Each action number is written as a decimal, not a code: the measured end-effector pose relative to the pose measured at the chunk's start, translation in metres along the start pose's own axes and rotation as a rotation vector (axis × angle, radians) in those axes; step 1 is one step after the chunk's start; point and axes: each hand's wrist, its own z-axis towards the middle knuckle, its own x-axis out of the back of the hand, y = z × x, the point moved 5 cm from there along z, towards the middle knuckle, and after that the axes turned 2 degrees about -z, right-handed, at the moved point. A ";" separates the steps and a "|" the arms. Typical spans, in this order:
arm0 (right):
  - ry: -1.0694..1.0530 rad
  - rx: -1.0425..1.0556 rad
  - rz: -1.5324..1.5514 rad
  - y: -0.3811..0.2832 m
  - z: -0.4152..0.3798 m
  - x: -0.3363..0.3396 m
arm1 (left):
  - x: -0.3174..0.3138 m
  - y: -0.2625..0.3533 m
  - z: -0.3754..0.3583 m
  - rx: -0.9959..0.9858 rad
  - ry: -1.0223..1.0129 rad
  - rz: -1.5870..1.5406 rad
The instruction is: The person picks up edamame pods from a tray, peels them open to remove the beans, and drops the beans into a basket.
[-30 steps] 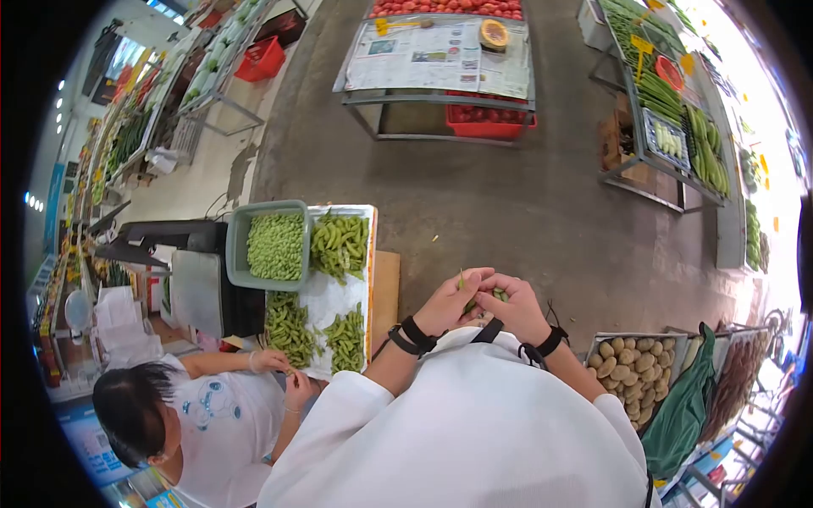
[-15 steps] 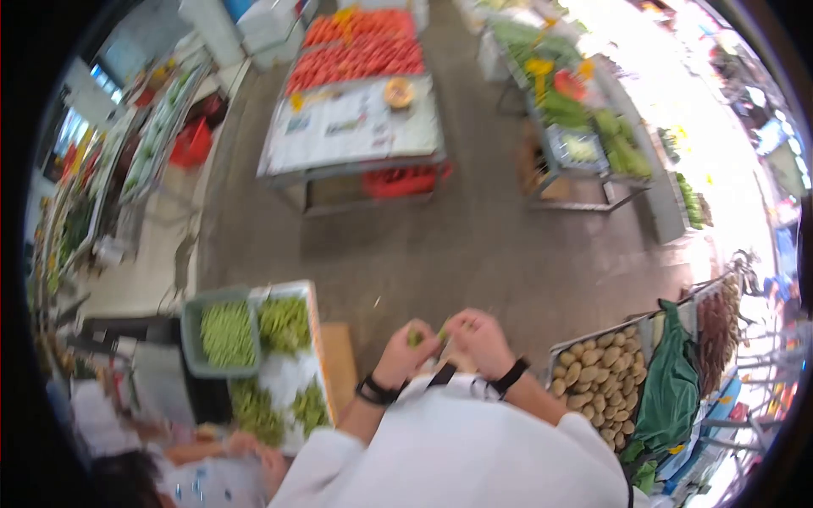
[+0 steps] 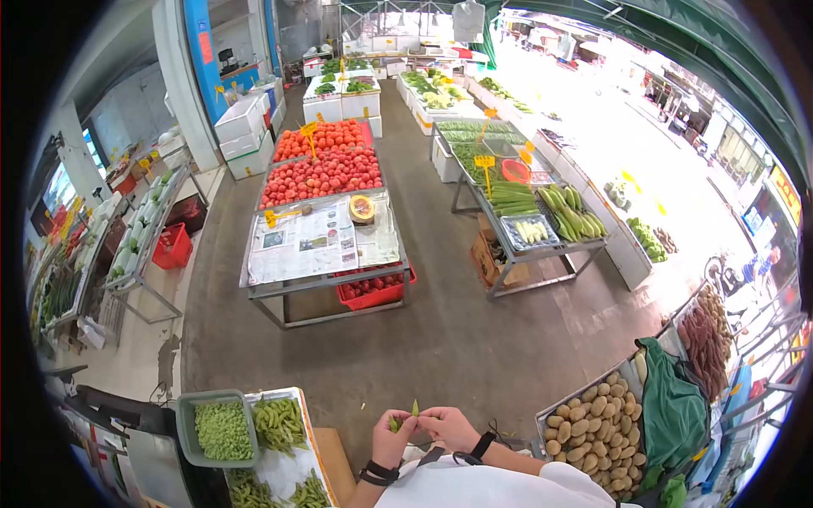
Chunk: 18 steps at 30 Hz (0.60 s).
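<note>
My left hand (image 3: 393,442) is closed, fingers curled, with a bit of green showing in its grip. A green bean pod (image 3: 415,408) points up between the two hands, pinched by the fingertips of both. My right hand (image 3: 450,428) is closed around the pod's other side, its fingertips touching those of the left. To the left stands a grey-green tub (image 3: 185,436) of shelled green beans (image 3: 223,430). Beside it, a white foam tray (image 3: 275,468) lined with paper bears several heaps of bean pods (image 3: 279,423).
Potatoes (image 3: 597,432) fill a bin at my right, beside a green cloth (image 3: 671,405). Ahead is a metal table with tomatoes (image 3: 322,178), newspaper (image 3: 296,245) and a cut pumpkin (image 3: 362,209). A red basket (image 3: 373,292) sits beneath it. Green vegetables (image 3: 512,199) lie on another stand.
My view has tilted up, so the stalls and hands appear lower. My hands have come closer together at the pod. The other person's hands at lower left are out of view.
</note>
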 end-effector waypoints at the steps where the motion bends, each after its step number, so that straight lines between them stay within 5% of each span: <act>1: 0.005 -0.003 0.005 0.003 0.000 0.001 | 0.002 -0.003 0.000 0.006 0.001 -0.014; 15: 0.033 0.005 0.040 0.015 0.006 -0.012 | 0.015 -0.017 -0.011 -0.127 0.071 0.030; 18: 0.043 -0.018 0.121 0.013 0.006 -0.017 | 0.014 -0.022 -0.009 -0.008 0.078 -0.186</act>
